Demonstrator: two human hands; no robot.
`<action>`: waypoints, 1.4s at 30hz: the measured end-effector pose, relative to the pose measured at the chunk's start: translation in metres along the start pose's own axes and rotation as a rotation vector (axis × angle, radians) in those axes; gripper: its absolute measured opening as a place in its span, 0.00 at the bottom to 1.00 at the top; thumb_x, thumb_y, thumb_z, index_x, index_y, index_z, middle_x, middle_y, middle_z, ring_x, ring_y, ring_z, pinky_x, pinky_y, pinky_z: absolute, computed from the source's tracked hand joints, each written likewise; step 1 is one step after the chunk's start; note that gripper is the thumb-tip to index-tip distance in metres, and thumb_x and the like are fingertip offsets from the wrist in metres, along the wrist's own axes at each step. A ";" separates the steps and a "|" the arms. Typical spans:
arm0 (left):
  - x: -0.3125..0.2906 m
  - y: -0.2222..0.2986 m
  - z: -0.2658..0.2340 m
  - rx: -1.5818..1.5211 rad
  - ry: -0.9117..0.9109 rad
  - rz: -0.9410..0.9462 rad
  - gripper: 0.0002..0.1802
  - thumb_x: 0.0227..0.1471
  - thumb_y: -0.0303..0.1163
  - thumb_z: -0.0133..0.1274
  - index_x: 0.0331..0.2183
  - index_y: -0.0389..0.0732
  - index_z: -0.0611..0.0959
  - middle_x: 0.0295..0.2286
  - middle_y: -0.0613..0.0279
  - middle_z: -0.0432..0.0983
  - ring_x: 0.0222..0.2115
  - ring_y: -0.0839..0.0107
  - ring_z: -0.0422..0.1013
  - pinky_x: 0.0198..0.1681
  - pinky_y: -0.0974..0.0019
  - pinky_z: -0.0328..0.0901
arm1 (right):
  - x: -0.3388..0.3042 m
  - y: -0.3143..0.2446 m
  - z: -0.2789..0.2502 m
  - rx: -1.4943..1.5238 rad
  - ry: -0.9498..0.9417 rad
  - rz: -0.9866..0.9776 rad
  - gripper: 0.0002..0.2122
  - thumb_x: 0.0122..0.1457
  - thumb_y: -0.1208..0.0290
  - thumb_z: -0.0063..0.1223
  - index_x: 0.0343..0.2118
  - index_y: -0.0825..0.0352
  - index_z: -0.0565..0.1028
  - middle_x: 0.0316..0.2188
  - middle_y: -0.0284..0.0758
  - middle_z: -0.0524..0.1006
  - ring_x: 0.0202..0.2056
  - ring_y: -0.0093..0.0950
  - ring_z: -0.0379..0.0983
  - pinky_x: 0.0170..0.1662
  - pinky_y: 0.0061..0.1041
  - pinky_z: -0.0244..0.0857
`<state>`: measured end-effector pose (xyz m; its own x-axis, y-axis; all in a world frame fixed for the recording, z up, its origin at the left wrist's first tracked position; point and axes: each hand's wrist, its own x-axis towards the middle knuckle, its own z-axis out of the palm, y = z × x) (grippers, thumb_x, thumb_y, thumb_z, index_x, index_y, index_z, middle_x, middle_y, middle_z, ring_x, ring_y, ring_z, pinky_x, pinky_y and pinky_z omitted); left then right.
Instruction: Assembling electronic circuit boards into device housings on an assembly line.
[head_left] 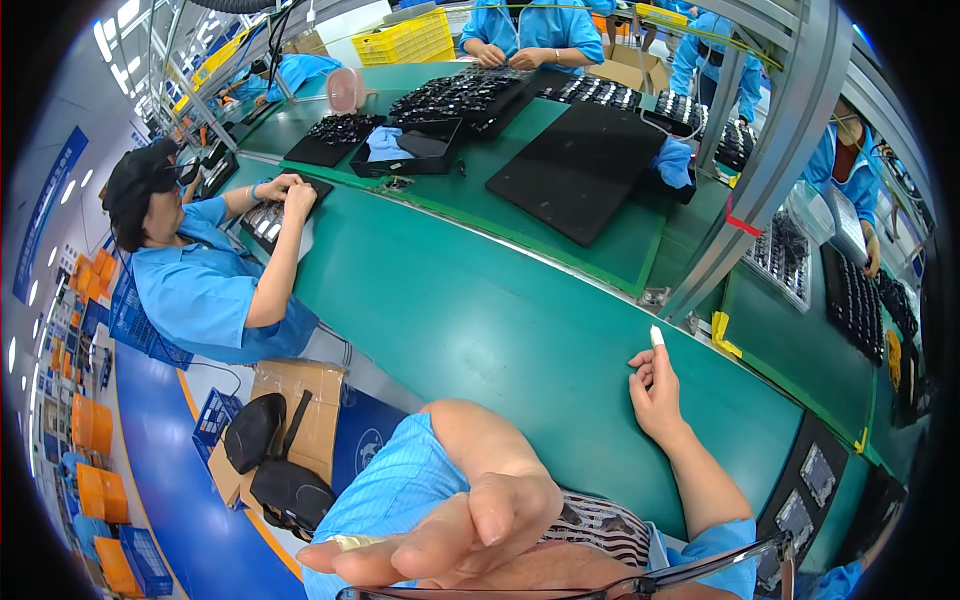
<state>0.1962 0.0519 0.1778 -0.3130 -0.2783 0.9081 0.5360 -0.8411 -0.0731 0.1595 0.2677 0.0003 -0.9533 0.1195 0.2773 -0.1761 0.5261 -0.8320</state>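
Lying beneath the empty, half-curled right grip [656, 391], green tabletop [450, 300], with unclenched left grip [465, 532] near glasses [716, 562]

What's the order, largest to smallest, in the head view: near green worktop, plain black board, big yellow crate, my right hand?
1. Near green worktop
2. Plain black board
3. Yellow crate and right hand: too alike to rank; the hand is nearer the camera.

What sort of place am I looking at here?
Probably a factory assembly floor: long green workbenches, black trays of small parts, and several workers in matching blue clothes suggest it.
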 end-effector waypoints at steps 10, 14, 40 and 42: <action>0.022 -0.027 0.017 -0.221 0.192 0.150 0.25 0.62 0.45 0.23 0.58 0.53 0.60 0.58 0.78 0.54 0.59 0.85 0.48 0.60 0.64 0.44 | 0.003 -0.002 -0.001 -0.020 0.016 -0.032 0.32 0.48 0.83 0.45 0.59 0.74 0.51 0.32 0.35 0.69 0.24 0.19 0.63 0.27 0.17 0.61; 0.011 -0.021 0.006 0.054 0.155 0.279 0.32 0.56 0.34 0.40 0.60 0.45 0.50 0.59 0.69 0.50 0.59 0.75 0.47 0.55 0.65 0.49 | 0.002 -0.001 0.000 -0.029 0.016 -0.043 0.32 0.48 0.83 0.45 0.58 0.75 0.51 0.32 0.35 0.69 0.24 0.20 0.63 0.28 0.17 0.61; 0.031 -0.054 -0.022 0.047 -0.274 -0.408 0.13 0.45 0.31 0.48 0.34 0.33 0.74 0.32 0.51 0.66 0.34 0.60 0.65 0.36 0.63 0.60 | -0.006 0.057 0.001 0.062 0.062 -0.095 0.29 0.51 0.83 0.45 0.58 0.74 0.52 0.35 0.34 0.70 0.24 0.16 0.60 0.28 0.15 0.58; 0.024 -0.053 -0.011 0.056 -0.299 -0.402 0.12 0.48 0.32 0.47 0.33 0.34 0.75 0.30 0.51 0.68 0.31 0.58 0.66 0.34 0.62 0.61 | -0.001 0.043 0.002 0.107 0.019 -0.096 0.27 0.52 0.82 0.45 0.56 0.76 0.53 0.36 0.34 0.69 0.25 0.17 0.59 0.29 0.16 0.57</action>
<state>0.1521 0.0844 0.1988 -0.2690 0.2142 0.9390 0.4628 -0.8263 0.3211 0.1526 0.2879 -0.0366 -0.9261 0.0895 0.3665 -0.2924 0.4436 -0.8472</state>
